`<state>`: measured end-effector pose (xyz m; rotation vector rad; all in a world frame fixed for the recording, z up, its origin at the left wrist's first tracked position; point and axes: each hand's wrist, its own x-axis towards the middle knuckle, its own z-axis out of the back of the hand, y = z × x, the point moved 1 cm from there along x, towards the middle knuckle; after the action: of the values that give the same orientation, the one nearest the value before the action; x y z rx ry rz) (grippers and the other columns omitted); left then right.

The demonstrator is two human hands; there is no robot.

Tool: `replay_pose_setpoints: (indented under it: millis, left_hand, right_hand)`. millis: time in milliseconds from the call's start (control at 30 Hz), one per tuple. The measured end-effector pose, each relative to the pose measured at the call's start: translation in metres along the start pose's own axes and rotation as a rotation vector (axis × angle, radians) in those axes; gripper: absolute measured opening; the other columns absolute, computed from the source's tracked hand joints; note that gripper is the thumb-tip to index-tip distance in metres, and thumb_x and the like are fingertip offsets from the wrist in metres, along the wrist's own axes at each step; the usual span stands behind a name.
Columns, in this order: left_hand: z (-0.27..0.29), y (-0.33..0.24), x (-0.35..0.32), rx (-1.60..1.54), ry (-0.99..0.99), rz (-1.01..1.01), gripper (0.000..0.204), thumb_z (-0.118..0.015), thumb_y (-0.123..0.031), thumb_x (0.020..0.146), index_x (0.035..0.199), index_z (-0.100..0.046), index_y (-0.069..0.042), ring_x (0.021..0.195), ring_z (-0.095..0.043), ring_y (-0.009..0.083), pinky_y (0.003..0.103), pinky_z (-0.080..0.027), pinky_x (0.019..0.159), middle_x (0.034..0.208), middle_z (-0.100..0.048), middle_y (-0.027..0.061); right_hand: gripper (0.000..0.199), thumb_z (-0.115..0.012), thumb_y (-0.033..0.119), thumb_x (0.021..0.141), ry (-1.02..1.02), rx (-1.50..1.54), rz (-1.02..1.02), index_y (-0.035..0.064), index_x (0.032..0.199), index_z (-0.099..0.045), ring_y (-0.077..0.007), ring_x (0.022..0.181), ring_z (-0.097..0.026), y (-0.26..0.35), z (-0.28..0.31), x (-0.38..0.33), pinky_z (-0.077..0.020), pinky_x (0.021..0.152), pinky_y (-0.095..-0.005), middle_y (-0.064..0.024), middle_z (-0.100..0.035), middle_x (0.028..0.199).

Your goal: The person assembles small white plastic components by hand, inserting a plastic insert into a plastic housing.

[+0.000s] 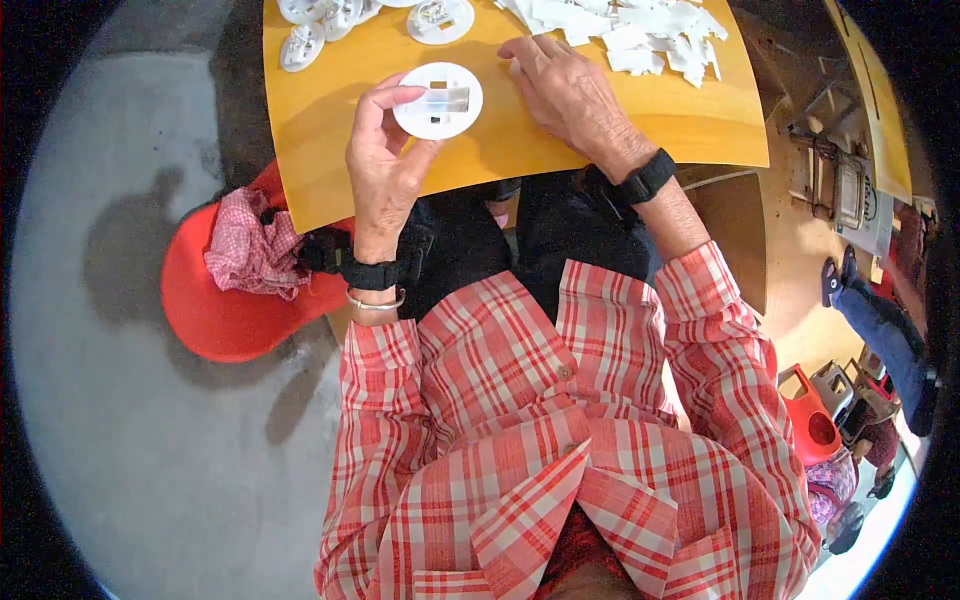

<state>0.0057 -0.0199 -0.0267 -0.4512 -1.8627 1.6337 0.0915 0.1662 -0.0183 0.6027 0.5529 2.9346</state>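
Note:
A round white plastic disc [418, 118] with rectangular cutouts and a clear or silvery strip across it is held up over the yellow table [330, 140]. My left hand [385, 165] grips it by its left edge, thumb and fingers closed on the rim. To the right of the disc, apart from it, my right hand [580, 95] is low over the tabletop. Its fingers are bent and drawn together; a small whitish bit may be at the fingertips, too small to make out. Just beyond that hand lies a heap of flat white pieces [635, 60].
Several similar white discs with small metal parts, such as one round disc [455, 30], sit along the far left of the table. A red stool [220, 325] with a pink checked cloth [250, 245] stands at the left. Another person's leg [880, 330] shows at the far right.

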Motion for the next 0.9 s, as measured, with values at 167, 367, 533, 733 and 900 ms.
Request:
replay_pose_setpoints:
  millis: [167, 367, 533, 733, 900]
  left_hand:
    - [0.004, -0.003, -0.003, -0.230, 0.016, 0.099, 0.052, -0.068, 0.003, 0.074, 0.120, -0.044, -0.002, 0.109, -0.052, 0.0203, 0.033, -0.042, 0.095, 0.119, -0.051, 0.0113]
    - [0.006, -0.001, -0.007, -0.550, -0.007, 0.224, 0.069, -0.073, -0.002, 0.070, 0.129, -0.037, -0.002, 0.112, -0.049, 0.0204, 0.034, -0.037, 0.099, 0.121, -0.049, 0.0111]
    - [0.006, -0.002, -0.006, -0.527, 0.038, 0.249, 0.078, -0.069, -0.003, 0.071, 0.137, -0.028, -0.003, 0.120, -0.042, 0.0212, 0.034, -0.037, 0.098, 0.129, -0.042, 0.0112]
    - [-0.003, -0.006, -0.003, -0.380, 0.010, 0.175, 0.081, -0.073, 0.002, 0.068, 0.135, -0.026, -0.001, 0.112, -0.049, 0.0210, 0.035, -0.039, 0.098, 0.123, -0.045, 0.0120]
    - [-0.008, -0.002, -0.003, -0.288, 0.000, 0.108, 0.075, -0.071, 0.006, 0.069, 0.131, -0.028, -0.002, 0.109, -0.051, 0.0209, 0.034, -0.045, 0.093, 0.119, -0.046, 0.0124]
  right_hand:
    - [0.026, -0.053, 0.008, 0.081, 0.038, -0.030, 0.055, 0.0020, 0.107, -0.052, -0.0329, 0.087, -0.057, -0.001, -0.003, -0.008, -0.0486, 0.073, -0.0407, -0.0151, -0.056, 0.091]
    - [0.031, -0.062, 0.014, 0.078, -0.007, 0.013, 0.044, 0.0018, 0.104, -0.053, -0.0326, 0.087, -0.055, 0.008, -0.004, -0.010, -0.0475, 0.075, -0.0392, -0.0139, -0.052, 0.092]
    - [0.031, -0.067, 0.016, 0.074, -0.116, 0.015, -0.022, 0.0015, 0.098, -0.054, -0.0345, 0.089, -0.054, 0.004, -0.005, -0.010, -0.0471, 0.076, -0.0411, -0.0156, -0.051, 0.091]
    - [0.024, -0.064, 0.016, 0.077, -0.052, -0.083, -0.092, 0.0025, 0.094, -0.055, -0.0328, 0.089, -0.055, 0.009, -0.005, -0.004, -0.0484, 0.074, -0.0392, -0.0154, -0.053, 0.088]
    - [0.019, -0.060, 0.018, 0.081, -0.062, -0.164, -0.024, 0.0034, 0.092, -0.056, -0.0312, 0.086, -0.056, 0.005, -0.002, -0.006, -0.0490, 0.071, -0.0386, -0.0142, -0.055, 0.087]
